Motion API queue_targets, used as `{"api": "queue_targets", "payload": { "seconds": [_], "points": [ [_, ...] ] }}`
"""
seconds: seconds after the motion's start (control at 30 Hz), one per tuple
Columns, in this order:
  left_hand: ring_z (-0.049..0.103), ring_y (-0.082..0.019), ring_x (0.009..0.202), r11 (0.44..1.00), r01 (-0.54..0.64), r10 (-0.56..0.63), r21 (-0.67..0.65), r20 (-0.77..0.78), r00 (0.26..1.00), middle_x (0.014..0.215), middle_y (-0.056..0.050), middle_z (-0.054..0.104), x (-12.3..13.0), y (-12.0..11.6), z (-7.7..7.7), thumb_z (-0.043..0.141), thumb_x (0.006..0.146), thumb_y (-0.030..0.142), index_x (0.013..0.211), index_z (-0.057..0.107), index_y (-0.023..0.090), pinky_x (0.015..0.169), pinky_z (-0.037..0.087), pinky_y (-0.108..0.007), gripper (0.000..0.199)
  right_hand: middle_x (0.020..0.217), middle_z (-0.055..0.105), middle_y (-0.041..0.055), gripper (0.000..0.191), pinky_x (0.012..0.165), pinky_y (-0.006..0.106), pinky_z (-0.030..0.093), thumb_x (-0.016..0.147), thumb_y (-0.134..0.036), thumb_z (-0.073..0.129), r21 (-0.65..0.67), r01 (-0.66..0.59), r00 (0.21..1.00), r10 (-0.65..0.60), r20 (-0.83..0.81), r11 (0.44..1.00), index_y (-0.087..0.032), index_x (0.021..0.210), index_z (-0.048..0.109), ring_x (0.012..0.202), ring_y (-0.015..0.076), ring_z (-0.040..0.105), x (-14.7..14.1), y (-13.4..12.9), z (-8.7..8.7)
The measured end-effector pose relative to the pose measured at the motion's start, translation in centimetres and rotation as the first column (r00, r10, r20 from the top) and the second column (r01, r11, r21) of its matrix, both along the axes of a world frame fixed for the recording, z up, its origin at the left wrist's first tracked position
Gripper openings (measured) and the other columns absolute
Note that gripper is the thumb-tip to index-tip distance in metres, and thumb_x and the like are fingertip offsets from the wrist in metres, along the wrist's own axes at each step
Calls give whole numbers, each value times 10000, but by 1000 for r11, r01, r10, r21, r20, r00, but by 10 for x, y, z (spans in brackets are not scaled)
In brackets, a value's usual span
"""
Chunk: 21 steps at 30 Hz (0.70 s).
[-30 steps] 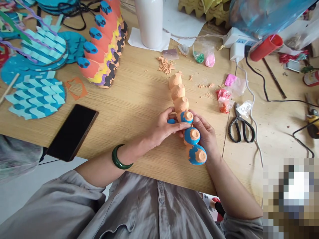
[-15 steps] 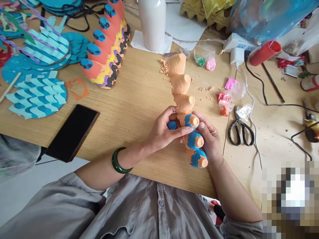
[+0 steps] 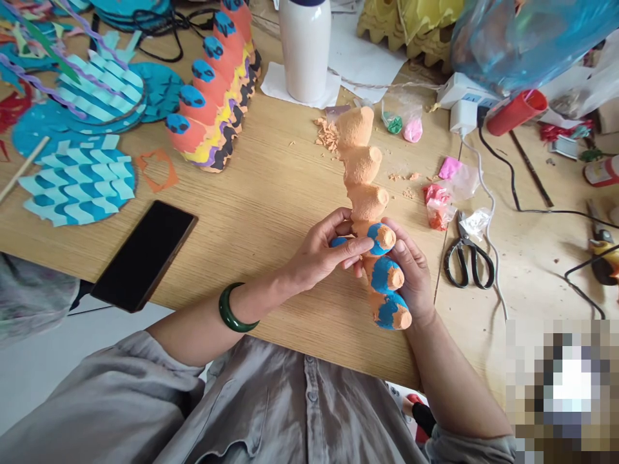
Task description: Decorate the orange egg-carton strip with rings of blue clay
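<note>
Above the wooden surface (image 3: 271, 193), the left hand (image 3: 322, 250) and right hand (image 3: 410, 270) curl closed around a painted orange-and-blue egg-carton strip (image 3: 363, 203), holding its lower end, the upper end free.

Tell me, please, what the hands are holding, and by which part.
The left hand and right hand hold a bumpy orange-and-blue egg-carton strip by its blue-painted lower section.

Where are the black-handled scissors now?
In the head view, the black-handled scissors lie on the wooden table, right of the person's right hand, beside a small plastic bag of red material.
</note>
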State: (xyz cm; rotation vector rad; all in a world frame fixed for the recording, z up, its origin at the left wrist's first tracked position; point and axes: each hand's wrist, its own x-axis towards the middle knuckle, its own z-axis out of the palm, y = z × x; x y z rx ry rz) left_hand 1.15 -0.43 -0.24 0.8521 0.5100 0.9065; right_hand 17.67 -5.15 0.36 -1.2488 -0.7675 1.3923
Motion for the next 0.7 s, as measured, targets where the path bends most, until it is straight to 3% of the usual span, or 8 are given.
{"api": "queue_targets", "payload": {
  "seconds": [0.13,0.27,0.53,0.7],
  "points": [
    [550,-58,554,999,10,-12,-31,-45,999,798,46,637,0,0,-1,843,841,422,1070,600,199,544,529,-213,401,1082,815,-13,331,763,373,622,865,-511,788,-5,14,1000,-14,-3,1000,-368,1163,783,877,207,751,-1,0,-1],
    [511,-44,498,998,-47,43,-52,-78,996,737,69,627,2,0,0,896,780,394,1026,600,195,479,475,-195,433,1034,822,-33,269,778,363,629,858,-473,810,38,-19,998,21,-67,999,-393,1114,808,853,188,753,-3,0,0],
    [461,-38,479,1000,-24,24,-11,2,1000,697,77,589,0,1,-1,834,859,375,997,613,195,498,511,-202,317,1098,823,-21,334,820,383,619,849,-524,803,15,-43,999,43,-12,999,-393,1156,793,938,214,762,3,-1,-5],
    [449,-54,493,998,2,-1,-64,23,1000,675,71,550,1,2,1,802,864,501,1025,604,196,506,514,-219,398,1076,824,-24,322,827,408,626,867,-524,782,23,-43,999,43,-5,999,-404,1166,786,903,218,766,2,0,-5]
  ]
}}
